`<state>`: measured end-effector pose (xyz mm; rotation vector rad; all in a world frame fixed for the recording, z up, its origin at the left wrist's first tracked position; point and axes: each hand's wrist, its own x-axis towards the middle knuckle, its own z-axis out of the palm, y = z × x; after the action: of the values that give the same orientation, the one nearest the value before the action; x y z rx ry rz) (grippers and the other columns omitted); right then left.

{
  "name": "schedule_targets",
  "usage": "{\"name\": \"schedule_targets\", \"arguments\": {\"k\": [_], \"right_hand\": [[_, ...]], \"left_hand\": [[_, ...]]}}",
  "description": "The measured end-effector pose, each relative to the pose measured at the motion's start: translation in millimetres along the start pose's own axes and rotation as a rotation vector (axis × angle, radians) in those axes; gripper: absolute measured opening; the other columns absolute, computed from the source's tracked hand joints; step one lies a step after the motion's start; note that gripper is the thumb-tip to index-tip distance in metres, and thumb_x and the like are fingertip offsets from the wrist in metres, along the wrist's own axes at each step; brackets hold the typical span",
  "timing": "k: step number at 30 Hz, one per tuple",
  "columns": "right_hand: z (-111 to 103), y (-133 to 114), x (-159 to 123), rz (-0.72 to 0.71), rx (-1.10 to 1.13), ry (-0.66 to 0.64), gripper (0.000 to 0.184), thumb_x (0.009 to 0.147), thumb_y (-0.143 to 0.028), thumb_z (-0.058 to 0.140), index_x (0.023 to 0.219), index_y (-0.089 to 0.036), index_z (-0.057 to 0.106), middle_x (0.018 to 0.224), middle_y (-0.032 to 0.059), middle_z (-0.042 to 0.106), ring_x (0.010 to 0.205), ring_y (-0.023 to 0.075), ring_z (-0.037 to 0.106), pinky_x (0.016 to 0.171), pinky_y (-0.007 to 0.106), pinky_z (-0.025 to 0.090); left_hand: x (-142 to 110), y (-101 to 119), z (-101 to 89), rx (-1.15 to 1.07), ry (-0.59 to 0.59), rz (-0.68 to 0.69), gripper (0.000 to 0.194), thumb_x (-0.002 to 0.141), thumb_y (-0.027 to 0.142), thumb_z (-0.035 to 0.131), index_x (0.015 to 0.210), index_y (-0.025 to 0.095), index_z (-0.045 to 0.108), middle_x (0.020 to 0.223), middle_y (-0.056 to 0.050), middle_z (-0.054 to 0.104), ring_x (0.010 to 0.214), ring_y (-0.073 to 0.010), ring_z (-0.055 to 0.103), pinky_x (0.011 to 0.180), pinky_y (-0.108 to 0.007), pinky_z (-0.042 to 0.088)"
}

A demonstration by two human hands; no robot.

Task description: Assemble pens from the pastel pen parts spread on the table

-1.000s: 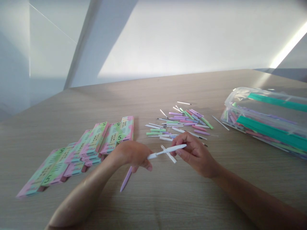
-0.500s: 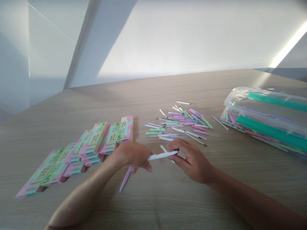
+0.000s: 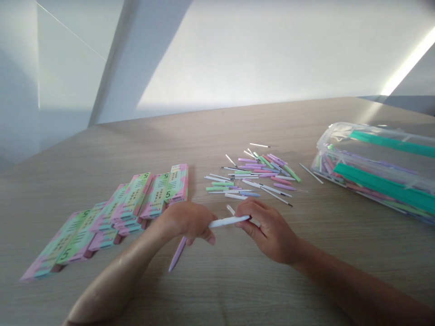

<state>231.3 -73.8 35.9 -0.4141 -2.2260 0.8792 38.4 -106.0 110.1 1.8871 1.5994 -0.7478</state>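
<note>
A white pen [image 3: 224, 222] is held level between my two hands, above the table. My left hand [image 3: 190, 221] is closed on its left end, the fingers partly hidden by the back of the hand. My right hand [image 3: 268, 228] pinches the pen's other end between thumb and fingers. A purple pen [image 3: 177, 255] lies on the table below my left hand, its upper end hidden. Just behind my right hand a small clear piece [image 3: 230, 209] shows, partly covered by the fingers. Past it lies a loose spread of pen refills [image 3: 275, 194] and coloured pen parts [image 3: 261, 171].
Pink and green printed boxes [image 3: 134, 197] marked 5 lie stacked and overlapping on the left. To the right, a clear plastic bag [image 3: 374, 156] with teal strips is full of coloured pen parts. All rest on a wood-grain table [image 3: 204, 290] against a pale wall.
My right hand has moved slightly left toward my left hand. The step that showed along the white pen is less visible. My left hand has stayed almost still.
</note>
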Motion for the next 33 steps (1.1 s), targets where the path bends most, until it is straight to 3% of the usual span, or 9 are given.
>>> {"name": "schedule_targets", "arguments": {"k": [11,15,19,24,29,33], "right_hand": [[6.4,-0.2,2.0,0.038,-0.214,-0.036,0.021,0.091,-0.033,0.047,0.077,-0.019,0.054,0.072,0.0028,0.055,0.068,0.0149,0.049,0.062,0.026,0.035],[5.5,-4.0,1.4,0.029,-0.14,-0.078,0.017,0.093,-0.029,0.042,0.096,-0.022,0.057,0.085,0.005,0.062,0.079,0.0173,0.055,0.069,0.028,0.039],[3.0,-8.7,-0.2,-0.018,-0.086,-0.127,0.022,0.09,-0.023,0.044,0.111,-0.023,0.05,0.101,0.0061,0.062,0.091,0.0189,0.056,0.076,0.03,0.04],[2.3,-9.2,-2.5,0.057,-0.117,-0.093,0.012,0.086,-0.018,0.047,0.098,-0.02,0.045,0.077,0.0018,0.058,0.064,0.0142,0.051,0.059,0.026,0.035],[7.9,-8.8,-2.8,0.026,-0.155,-0.058,0.007,0.089,-0.023,0.046,0.095,-0.02,0.047,0.076,0.0017,0.057,0.064,0.0136,0.051,0.06,0.026,0.035],[10.5,-7.8,-1.8,0.047,-0.191,-0.036,0.014,0.091,-0.032,0.045,0.089,-0.02,0.05,0.072,0.0017,0.058,0.063,0.0138,0.051,0.059,0.026,0.034]], "left_hand": [[-7.0,7.3,-1.8,0.068,0.05,0.002,0.032,0.075,0.037,0.063,0.103,0.023,0.063,0.063,-0.002,0.067,0.07,-0.0239,0.064,0.05,-0.025,0.037],[-6.5,6.2,-3.6,0.004,0.017,0.02,0.034,0.074,0.036,0.063,0.107,0.024,0.062,0.049,0.002,0.06,0.063,-0.022,0.064,0.047,-0.024,0.034],[-6.7,4.9,-4.0,-0.002,0.016,0.007,0.028,0.073,0.034,0.064,0.099,0.025,0.064,0.046,0.004,0.058,0.062,-0.0207,0.064,0.047,-0.023,0.033],[-8.8,5.4,-4.0,-0.026,0.004,0.023,0.032,0.074,0.033,0.063,0.106,0.026,0.062,0.048,0.004,0.061,0.064,-0.0206,0.064,0.051,-0.024,0.037],[-10.5,9.6,-6.1,0.005,-0.004,-0.005,0.036,0.075,0.035,0.062,0.109,0.024,0.062,0.054,0.0,0.065,0.065,-0.0238,0.064,0.053,-0.027,0.041],[-10.8,12.6,-8.0,0.039,0.006,0.016,0.04,0.074,0.037,0.064,0.112,0.025,0.061,0.061,-0.002,0.068,0.069,-0.0257,0.065,0.055,-0.028,0.043]]}}
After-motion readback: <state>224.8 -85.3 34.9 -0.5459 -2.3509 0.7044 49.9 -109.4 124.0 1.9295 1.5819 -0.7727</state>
